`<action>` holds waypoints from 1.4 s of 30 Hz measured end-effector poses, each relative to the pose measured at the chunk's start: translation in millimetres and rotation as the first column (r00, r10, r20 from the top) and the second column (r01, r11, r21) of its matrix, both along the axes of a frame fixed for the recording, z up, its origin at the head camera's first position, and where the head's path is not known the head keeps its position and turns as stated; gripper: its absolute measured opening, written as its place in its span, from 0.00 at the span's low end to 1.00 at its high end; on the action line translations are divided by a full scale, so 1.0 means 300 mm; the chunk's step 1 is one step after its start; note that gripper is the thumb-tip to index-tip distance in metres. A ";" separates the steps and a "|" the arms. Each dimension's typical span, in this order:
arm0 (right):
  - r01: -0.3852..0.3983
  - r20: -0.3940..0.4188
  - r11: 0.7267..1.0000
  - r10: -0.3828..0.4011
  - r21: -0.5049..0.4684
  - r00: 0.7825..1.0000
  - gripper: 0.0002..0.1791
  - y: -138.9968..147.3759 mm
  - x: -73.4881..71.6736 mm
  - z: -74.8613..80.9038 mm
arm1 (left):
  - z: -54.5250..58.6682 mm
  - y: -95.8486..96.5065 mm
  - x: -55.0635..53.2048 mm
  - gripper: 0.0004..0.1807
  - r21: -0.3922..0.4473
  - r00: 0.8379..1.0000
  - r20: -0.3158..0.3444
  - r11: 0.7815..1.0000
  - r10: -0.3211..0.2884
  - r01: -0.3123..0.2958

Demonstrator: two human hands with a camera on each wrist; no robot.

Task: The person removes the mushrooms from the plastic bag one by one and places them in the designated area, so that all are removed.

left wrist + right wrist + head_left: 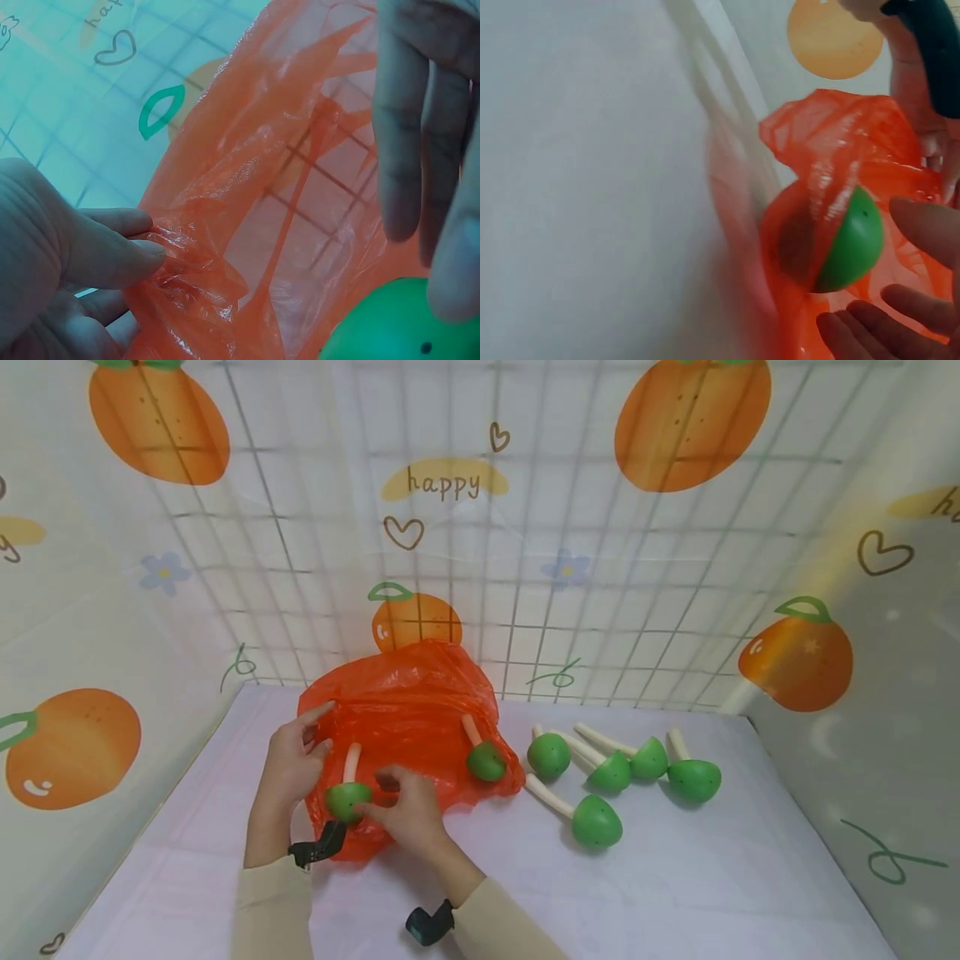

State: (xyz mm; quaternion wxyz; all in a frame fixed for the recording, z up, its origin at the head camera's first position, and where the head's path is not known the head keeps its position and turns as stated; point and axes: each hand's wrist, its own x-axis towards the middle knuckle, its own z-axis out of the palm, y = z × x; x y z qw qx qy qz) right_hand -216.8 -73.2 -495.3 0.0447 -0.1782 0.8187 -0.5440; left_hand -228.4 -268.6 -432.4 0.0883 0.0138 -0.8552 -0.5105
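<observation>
A red plastic bag (401,718) lies spread on the table. My left hand (291,762) pinches its left edge between thumb and fingers, and the film bunches up there in the left wrist view. One toy mushroom (348,802), with a green dotted cap and pale stem, sits at the bag's front left; red film covers part of its cap (859,240) in the right wrist view. Beside that cap is my right hand (416,814), thumb and fingers spread apart with a gap to the cap. A second mushroom (486,762) is at the bag's right side.
Several more green mushrooms lie on the white table to the right of the bag, the nearest mushroom (596,822) a little forward of the others. A printed sheet over a wire grid (600,635) rises behind the table, with sheet walls at both sides.
</observation>
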 end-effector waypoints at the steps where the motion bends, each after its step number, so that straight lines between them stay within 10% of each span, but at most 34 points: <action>1: 0.010 0.004 1.000 -0.010 0.009 1.000 0.31 -0.004 0.001 -0.003 | 0.000 0.000 -0.001 0.33 -0.005 1.000 -0.002 1.000 0.001 -0.001; 42: 0.099 0.016 0.994 -0.100 0.038 0.995 0.23 -0.101 0.018 -0.070 | -0.015 -0.010 -0.004 0.32 -0.014 0.999 -0.047 1.000 -0.004 0.003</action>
